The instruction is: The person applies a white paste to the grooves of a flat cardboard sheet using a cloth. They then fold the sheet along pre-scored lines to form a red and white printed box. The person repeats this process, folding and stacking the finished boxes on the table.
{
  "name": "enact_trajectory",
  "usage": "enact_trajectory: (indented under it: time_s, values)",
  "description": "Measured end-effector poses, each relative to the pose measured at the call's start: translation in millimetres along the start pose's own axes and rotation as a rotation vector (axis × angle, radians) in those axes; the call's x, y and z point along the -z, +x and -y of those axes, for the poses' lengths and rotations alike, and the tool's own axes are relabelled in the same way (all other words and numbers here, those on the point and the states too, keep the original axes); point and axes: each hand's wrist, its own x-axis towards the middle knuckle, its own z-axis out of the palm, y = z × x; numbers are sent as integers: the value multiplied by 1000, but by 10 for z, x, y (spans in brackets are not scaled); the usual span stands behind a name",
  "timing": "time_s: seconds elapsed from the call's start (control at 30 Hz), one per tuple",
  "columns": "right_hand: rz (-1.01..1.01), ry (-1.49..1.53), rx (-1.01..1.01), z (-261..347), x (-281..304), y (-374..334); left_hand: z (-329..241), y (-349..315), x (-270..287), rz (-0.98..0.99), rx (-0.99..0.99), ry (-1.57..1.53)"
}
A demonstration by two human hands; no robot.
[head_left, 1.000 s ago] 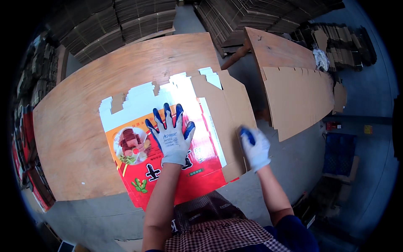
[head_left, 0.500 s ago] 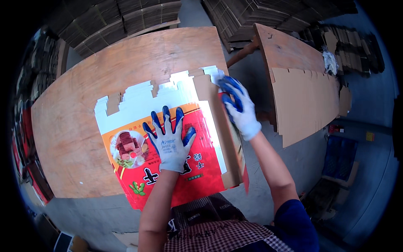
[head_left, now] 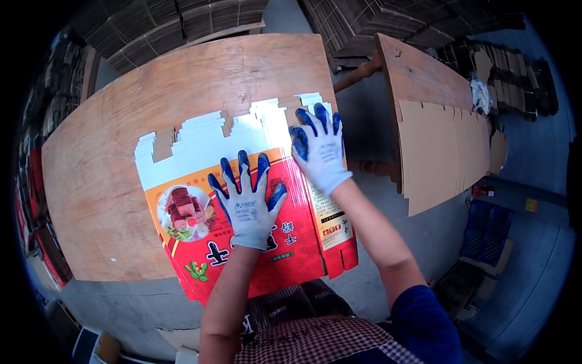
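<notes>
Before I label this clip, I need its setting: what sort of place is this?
Probably a packaging workshop or carton storeroom: tall stacks of flat cardboard stand beyond the wooden table, red printed cardboard lies on it, and a plain brown sheet rests on another table.

— What print lies under your hands?
— Large black characters (head_left: 217,253) at six o'clock on your red carton (head_left: 300,221); small print on its cream panel (head_left: 331,234), four o'clock.
— And on you?
— Marks on your left glove (head_left: 247,209) and right glove (head_left: 325,151), pale letters on your apron (head_left: 303,330). The yellow sign (head_left: 531,205), three o'clock, is too small to read.
</notes>
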Motion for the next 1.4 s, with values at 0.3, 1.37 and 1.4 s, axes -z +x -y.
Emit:
enact_trajectory:
  time_s: [0.3,1.37,1.4]
  values:
    - [-55,-65,-127,417,-69,-901,19,-7,-46,-58,-15,49]
    - [-302,-6,-496,-457,2598,-1978,1542,-670,23,-448,518,-4]
    - [-402,130,-490,-217,2871,-1960,1591,-685,6,-527,383,80]
